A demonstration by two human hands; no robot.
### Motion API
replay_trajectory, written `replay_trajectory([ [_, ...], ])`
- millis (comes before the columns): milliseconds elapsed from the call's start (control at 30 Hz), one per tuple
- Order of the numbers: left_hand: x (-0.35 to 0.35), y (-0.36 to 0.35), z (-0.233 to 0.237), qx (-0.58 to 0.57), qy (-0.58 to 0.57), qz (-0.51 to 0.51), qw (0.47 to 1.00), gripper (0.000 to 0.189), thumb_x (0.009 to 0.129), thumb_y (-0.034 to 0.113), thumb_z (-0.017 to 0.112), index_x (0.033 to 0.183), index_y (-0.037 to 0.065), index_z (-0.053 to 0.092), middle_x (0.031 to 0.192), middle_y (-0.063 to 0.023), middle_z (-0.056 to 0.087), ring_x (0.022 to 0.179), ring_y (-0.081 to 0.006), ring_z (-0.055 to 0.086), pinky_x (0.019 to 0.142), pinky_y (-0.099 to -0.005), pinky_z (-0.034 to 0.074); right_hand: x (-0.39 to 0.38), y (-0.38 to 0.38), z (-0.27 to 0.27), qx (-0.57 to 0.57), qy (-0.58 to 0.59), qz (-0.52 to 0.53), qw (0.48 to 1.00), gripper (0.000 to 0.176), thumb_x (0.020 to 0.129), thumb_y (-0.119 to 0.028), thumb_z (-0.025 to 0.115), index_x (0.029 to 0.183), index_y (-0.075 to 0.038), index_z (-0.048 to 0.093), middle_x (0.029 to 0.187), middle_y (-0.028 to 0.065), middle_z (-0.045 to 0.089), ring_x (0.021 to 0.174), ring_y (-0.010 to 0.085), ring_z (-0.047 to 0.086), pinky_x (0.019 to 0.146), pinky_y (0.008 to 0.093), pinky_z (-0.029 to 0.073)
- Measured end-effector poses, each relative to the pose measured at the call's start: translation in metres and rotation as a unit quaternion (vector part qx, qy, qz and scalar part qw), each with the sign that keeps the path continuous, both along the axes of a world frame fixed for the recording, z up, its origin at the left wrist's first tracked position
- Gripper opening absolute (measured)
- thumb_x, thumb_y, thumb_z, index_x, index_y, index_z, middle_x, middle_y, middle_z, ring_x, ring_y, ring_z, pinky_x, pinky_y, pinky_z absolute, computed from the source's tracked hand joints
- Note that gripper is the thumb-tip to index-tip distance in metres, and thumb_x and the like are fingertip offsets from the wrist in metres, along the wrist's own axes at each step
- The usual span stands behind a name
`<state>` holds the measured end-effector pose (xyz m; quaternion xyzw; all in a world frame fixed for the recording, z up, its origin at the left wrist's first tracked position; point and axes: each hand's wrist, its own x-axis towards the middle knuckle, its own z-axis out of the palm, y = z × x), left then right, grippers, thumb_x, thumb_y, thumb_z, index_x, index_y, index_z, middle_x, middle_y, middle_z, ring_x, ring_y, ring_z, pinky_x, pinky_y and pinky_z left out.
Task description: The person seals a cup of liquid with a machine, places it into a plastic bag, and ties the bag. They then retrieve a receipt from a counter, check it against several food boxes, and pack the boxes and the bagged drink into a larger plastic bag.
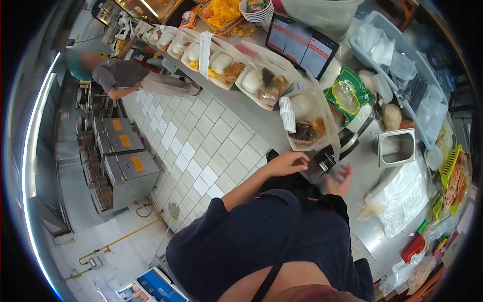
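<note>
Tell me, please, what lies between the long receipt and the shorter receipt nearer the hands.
Two open, filled food boxes, side by side, in the head view.

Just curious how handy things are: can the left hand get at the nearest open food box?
Probably yes: the left hand seems empty, close to the near side of the food box, with nothing visible between them.

The hands (pixel 288 163) (pixel 339 180) are near an open food box (pixel 299 144) on a counter (pixel 363 172).
</note>
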<state>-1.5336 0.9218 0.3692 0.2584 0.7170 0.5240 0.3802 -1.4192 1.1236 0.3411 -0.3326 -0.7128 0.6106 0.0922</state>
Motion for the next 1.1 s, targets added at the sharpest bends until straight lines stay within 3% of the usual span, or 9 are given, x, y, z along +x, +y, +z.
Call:
replay_trajectory([
  [200, -0.075, -0.049, 0.025, -0.109, 0.057, 0.170, 0.978, 0.029, 0.076, 0.015, 0.064, 0.099, 0.002, 0.053, 0.097, -0.0110, 0.058, 0.087, -0.0203, 0.057, 0.075, -0.0321, 0.045, -0.043, -0.053, -0.011, 0.333, -0.055, -0.068, 0.939, 0.087, 0.053, -0.019, 0.079, 0.126, 0.001, 0.036, 0.117, 0.0175, 0.049, 0.108, 0.0322, 0.047, 0.090, 0.0401, 0.039],
  [267, -0.108, -0.051, 0.026, -0.068, 0.455, 0.109, 0.881, 0.034, 0.069, 0.015, 0.067, 0.098, 0.003, 0.055, 0.099, -0.0103, 0.055, 0.093, -0.0255, 0.052, 0.080, -0.0350, 0.041, -0.050, -0.052, -0.009, 0.325, -0.051, -0.078, 0.941, 0.088, 0.054, -0.019, 0.079, 0.127, 0.002, 0.035, 0.115, 0.0171, 0.052, 0.106, 0.0316, 0.050, 0.089, 0.0382, 0.039],
  [467, -0.164, -0.028, 0.026, -0.138, 0.479, -0.077, 0.864, 0.032, 0.064, 0.019, 0.067, 0.091, 0.006, 0.055, 0.098, -0.0100, 0.053, 0.094, -0.0277, 0.049, 0.079, -0.0386, 0.038, -0.028, -0.025, 0.018, 0.263, -0.097, -0.180, 0.943, 0.083, 0.059, -0.013, 0.075, 0.129, 0.002, 0.033, 0.116, 0.0170, 0.052, 0.104, 0.0306, 0.052, 0.091, 0.0366, 0.040],
  [567, -0.169, -0.033, 0.029, -0.102, 0.417, -0.099, 0.898, 0.022, 0.066, 0.011, 0.063, 0.086, 0.006, 0.055, 0.096, -0.0100, 0.054, 0.093, -0.0288, 0.049, 0.078, -0.0408, 0.038, -0.033, -0.043, 0.055, 0.502, -0.104, -0.195, 0.836, 0.074, 0.067, -0.010, 0.072, 0.130, -0.001, 0.033, 0.106, 0.0147, 0.057, 0.094, 0.0250, 0.056, 0.086, 0.0317, 0.041],
  [667, -0.163, -0.051, 0.036, 0.043, 0.264, -0.096, 0.959, 0.015, 0.067, 0.002, 0.056, 0.081, 0.006, 0.054, 0.098, -0.0101, 0.055, 0.095, -0.0301, 0.049, 0.081, -0.0412, 0.038, -0.020, -0.089, 0.072, 0.296, -0.193, -0.210, 0.912, 0.062, 0.071, -0.014, 0.069, 0.124, -0.001, 0.040, 0.097, 0.0136, 0.059, 0.085, 0.0208, 0.058, 0.079, 0.0310, 0.044],
  [733, -0.156, -0.066, 0.042, 0.134, 0.262, -0.106, 0.950, 0.015, 0.067, -0.002, 0.049, 0.080, 0.005, 0.051, 0.103, -0.0099, 0.056, 0.096, -0.0302, 0.051, 0.086, -0.0395, 0.038, -0.031, -0.109, 0.041, 0.002, -0.178, -0.166, 0.970, 0.042, 0.078, -0.019, 0.063, 0.113, 0.001, 0.050, 0.087, 0.0117, 0.060, 0.077, 0.0178, 0.058, 0.071, 0.0293, 0.045],
  [800, -0.149, -0.079, 0.041, 0.160, 0.220, -0.117, 0.955, 0.014, 0.066, -0.003, 0.047, 0.077, 0.005, 0.051, 0.108, -0.0106, 0.055, 0.100, -0.0301, 0.050, 0.088, -0.0376, 0.037, -0.060, -0.136, 0.012, -0.094, -0.076, -0.210, 0.970, 0.031, 0.083, -0.021, 0.055, 0.101, 0.004, 0.055, 0.078, 0.0112, 0.060, 0.075, 0.0174, 0.058, 0.067, 0.0298, 0.045],
  [1000, -0.143, -0.092, 0.027, 0.105, 0.251, -0.237, 0.933, 0.005, 0.068, 0.002, 0.051, 0.068, 0.007, 0.051, 0.112, -0.0082, 0.054, 0.100, -0.0244, 0.050, 0.081, -0.0365, 0.042, -0.065, -0.095, -0.001, 0.222, -0.195, -0.061, 0.953, 0.026, 0.082, -0.013, 0.046, 0.099, 0.004, 0.053, 0.078, 0.0198, 0.057, 0.073, 0.0275, 0.058, 0.064, 0.0353, 0.044],
  [1100, -0.128, -0.076, 0.014, 0.082, 0.328, -0.235, 0.911, 0.004, 0.067, 0.009, 0.057, 0.070, 0.009, 0.055, 0.110, -0.0068, 0.054, 0.089, -0.0244, 0.052, 0.075, -0.0360, 0.042, -0.052, -0.082, 0.009, 0.201, -0.212, -0.020, 0.956, 0.023, 0.080, -0.012, 0.044, 0.096, 0.003, 0.053, 0.077, 0.0211, 0.055, 0.072, 0.0319, 0.056, 0.064, 0.0361, 0.043],
])
